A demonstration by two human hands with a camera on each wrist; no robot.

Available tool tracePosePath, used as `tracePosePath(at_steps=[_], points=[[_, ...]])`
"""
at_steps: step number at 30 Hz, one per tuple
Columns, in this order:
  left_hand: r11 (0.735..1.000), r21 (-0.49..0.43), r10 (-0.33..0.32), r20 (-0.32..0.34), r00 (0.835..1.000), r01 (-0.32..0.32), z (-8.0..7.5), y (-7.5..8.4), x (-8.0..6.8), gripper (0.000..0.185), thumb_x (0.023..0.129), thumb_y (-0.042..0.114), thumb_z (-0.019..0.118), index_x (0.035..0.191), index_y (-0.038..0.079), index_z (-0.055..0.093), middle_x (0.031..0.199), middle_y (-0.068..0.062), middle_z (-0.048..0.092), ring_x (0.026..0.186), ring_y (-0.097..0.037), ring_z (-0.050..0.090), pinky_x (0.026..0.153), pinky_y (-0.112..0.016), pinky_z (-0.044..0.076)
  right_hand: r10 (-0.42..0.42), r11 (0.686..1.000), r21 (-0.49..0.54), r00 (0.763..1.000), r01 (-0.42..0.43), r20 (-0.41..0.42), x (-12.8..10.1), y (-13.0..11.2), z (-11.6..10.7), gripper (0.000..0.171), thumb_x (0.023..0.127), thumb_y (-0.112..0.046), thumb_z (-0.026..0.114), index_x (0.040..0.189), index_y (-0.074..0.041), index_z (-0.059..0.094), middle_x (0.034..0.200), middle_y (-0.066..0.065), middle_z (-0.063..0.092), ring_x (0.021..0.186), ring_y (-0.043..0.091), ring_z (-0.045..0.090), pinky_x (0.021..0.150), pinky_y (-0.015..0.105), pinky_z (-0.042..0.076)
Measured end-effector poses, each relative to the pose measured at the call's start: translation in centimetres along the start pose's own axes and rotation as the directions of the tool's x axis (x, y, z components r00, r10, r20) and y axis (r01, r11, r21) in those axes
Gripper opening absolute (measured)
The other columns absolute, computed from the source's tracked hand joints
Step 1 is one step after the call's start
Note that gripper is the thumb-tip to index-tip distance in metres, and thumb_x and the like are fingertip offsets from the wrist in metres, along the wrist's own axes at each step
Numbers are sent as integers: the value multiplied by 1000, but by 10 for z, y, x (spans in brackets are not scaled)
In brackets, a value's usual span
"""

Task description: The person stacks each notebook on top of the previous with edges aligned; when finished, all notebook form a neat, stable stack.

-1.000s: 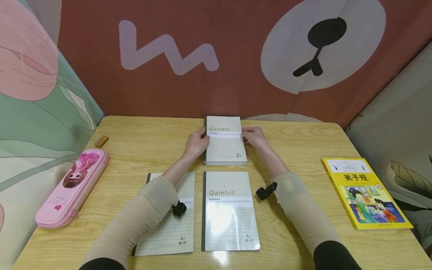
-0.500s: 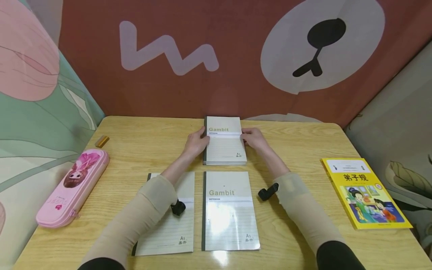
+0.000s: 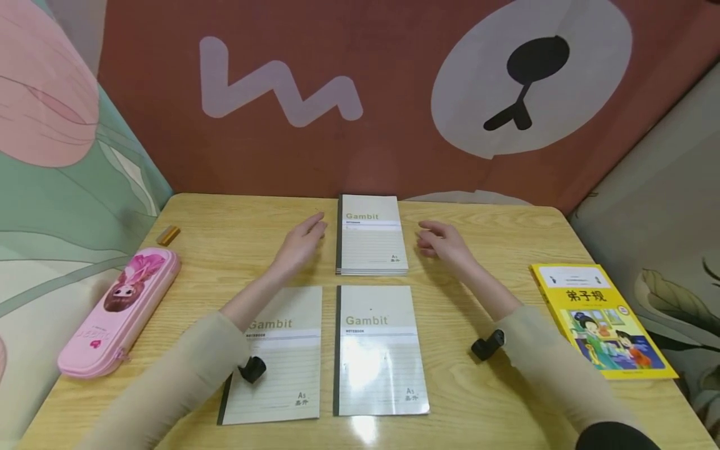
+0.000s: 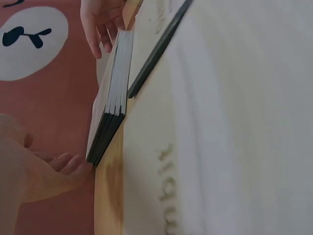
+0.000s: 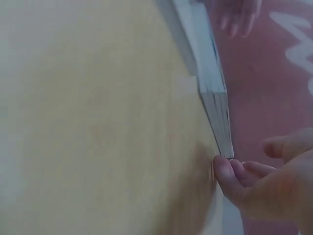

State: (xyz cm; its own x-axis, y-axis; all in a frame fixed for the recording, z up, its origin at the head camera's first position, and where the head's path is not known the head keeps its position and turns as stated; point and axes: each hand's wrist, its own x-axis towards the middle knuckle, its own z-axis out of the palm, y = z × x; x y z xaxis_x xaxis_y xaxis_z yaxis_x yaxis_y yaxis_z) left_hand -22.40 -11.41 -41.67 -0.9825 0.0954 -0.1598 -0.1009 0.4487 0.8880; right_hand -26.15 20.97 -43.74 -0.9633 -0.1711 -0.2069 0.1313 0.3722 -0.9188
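Note:
A neat stack of several Gambit notebooks [image 3: 371, 244] lies at the far middle of the table, dark spines to the left. To its left, a short gap away, my left hand [image 3: 299, 242] hovers with relaxed fingers and holds nothing. On the other side my right hand [image 3: 444, 242] is also off the stack, fingers loosely bent around nothing. In the left wrist view the stacked notebooks [image 4: 115, 88] show their layered edges. Nearer to me lie two single notebooks, one in the middle [image 3: 379, 362] and one at the left [image 3: 281, 369], partly covered by my left forearm.
A pink pencil case [image 3: 120, 312] lies along the table's left side, with a small yellow-brown block [image 3: 168, 235] behind it. At the right is a yellow picture book [image 3: 610, 331], partly overlapped by my right sleeve. A painted wall [image 3: 394, 156] stands behind the table.
Both hands have let go of the notebook stack and drawn apart, the left hand to the left and the right hand to the right. The stack stays in place.

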Motion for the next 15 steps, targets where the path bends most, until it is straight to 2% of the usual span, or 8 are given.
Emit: tracePosePath(at_steps=[6,11,15], points=[[999,-33,-2,113,994,6,-4,-5,-44,62,111,49,30,165,19,24,167,-12,37,144,-36,50,116,-50,46,-6,999,-41,999,8,47,-48,9,-8,55,110,-25,47,158,0,36,154,27,46,133,38,55,102,35,57],[995,-90,-14,190,982,32,1,-8,-76,68,110,57,24,165,17,25,169,-12,32,148,-37,43,104,-44,57,-3,1000,7,995,3,104,-84,10,-2,60,110,-32,47,159,1,32,160,26,39,141,44,47,104,42,56],[982,-173,-23,259,966,70,7,-13,-96,69,110,57,21,165,16,24,172,-13,24,154,-37,34,105,-46,55,34,996,77,986,-47,164,-108,4,8,65,110,-37,45,161,0,26,165,26,30,148,45,38,109,49,52]])
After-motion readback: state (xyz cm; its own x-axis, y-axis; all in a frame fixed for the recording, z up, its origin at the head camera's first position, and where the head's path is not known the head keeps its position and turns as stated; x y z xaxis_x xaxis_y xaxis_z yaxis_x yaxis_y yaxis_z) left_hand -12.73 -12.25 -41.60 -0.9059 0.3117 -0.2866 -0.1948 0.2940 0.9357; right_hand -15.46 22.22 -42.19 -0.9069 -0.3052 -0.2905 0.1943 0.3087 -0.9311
